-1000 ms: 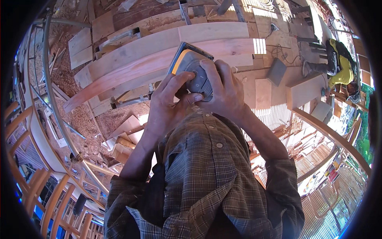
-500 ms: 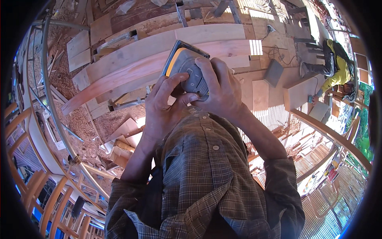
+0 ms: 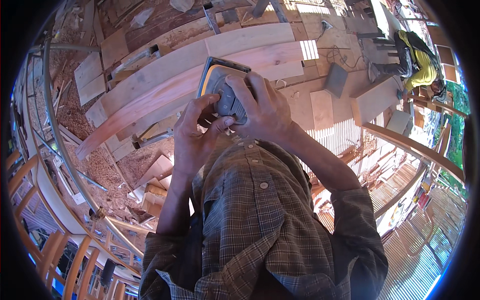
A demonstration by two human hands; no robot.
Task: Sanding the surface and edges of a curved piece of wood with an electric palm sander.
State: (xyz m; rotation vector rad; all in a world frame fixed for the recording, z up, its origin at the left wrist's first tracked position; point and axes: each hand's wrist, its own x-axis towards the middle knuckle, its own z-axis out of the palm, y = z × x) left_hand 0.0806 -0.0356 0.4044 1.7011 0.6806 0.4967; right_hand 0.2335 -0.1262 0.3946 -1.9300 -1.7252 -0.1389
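A dark grey power sander (image 3: 229, 96) with a yellow-orange band and a flat black base is in front of my chest. My right hand (image 3: 267, 107) grips its body from the right, fingers curled over the top. On the other side, my left hand (image 3: 192, 132) has its index fingertip against the casing and its thumb at the lower end, beside my right hand. Whether something small is pinched there is hidden. Beyond the sander, a long curved reddish plank (image 3: 150, 107) lies across paler boards (image 3: 165, 67).
At the far right a person in a yellow top (image 3: 425, 70) bends over a wooden panel (image 3: 380, 100). A grey block (image 3: 336, 80) and a cable (image 3: 345, 57) lie nearer. A metal pipe rail (image 3: 52, 110) curves along the left, with curved wooden slats (image 3: 75, 265) below it.
The view has shifted slightly, so the sander and both hands appear a little farther left. My grip looks much the same. The person at right has moved an arm.
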